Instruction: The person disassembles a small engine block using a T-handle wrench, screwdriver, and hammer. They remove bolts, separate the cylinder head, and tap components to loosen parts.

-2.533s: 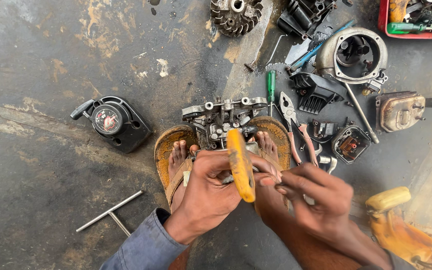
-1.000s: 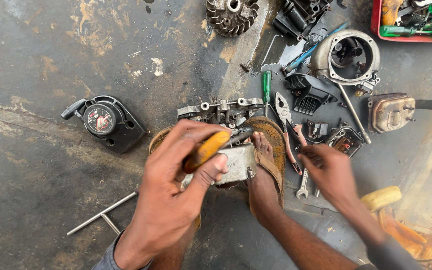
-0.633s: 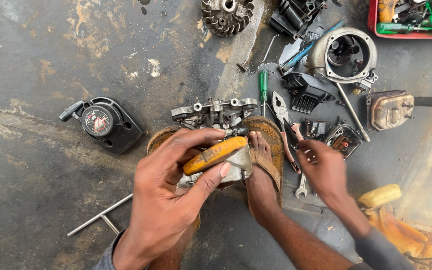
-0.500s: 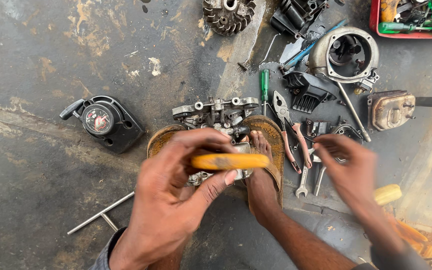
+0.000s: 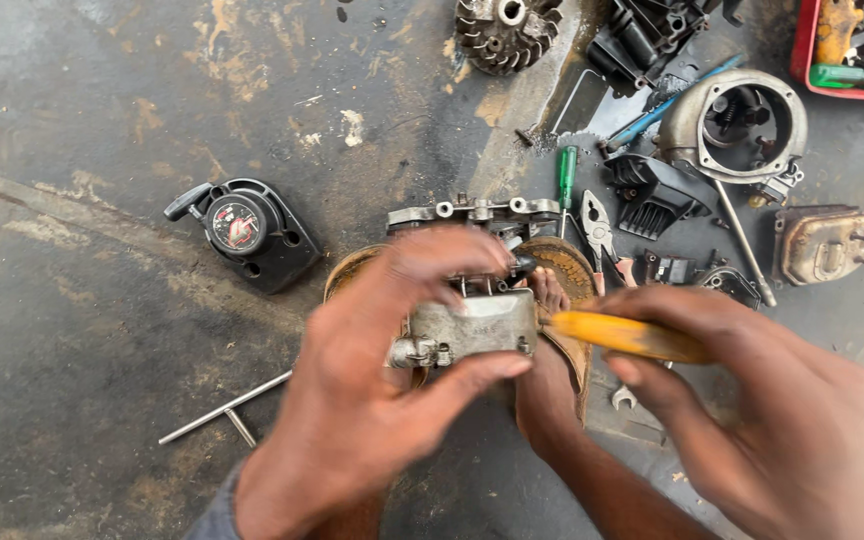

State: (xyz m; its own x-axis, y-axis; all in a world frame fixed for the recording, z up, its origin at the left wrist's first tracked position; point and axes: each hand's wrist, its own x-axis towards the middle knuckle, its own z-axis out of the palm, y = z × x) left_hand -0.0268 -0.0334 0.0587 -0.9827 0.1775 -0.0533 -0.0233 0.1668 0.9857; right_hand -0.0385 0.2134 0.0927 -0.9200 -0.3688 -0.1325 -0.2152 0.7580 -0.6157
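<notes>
In the head view, the left hand [image 5: 377,395] grips a small grey metal engine part [image 5: 472,328], thumb under its lower edge and fingers curled over the top, so the part sits between thumb and fingers at the centre of the frame. The right hand [image 5: 762,400] is wrapped around the yellow handle of a screwdriver [image 5: 624,335], whose front end points left and meets the right edge of the metal part. Both hands hover above the person's sandalled feet [image 5: 557,300] on the dark concrete floor [image 5: 102,380]. Just beyond the part lies a grey engine casing [image 5: 472,212]. To the left rests a black recoil starter [image 5: 247,232]; a T-handled wrench [image 5: 227,410] lies near the left wrist. A green screwdriver [image 5: 566,178] and pliers [image 5: 600,232] lie right of the casing.
</notes>
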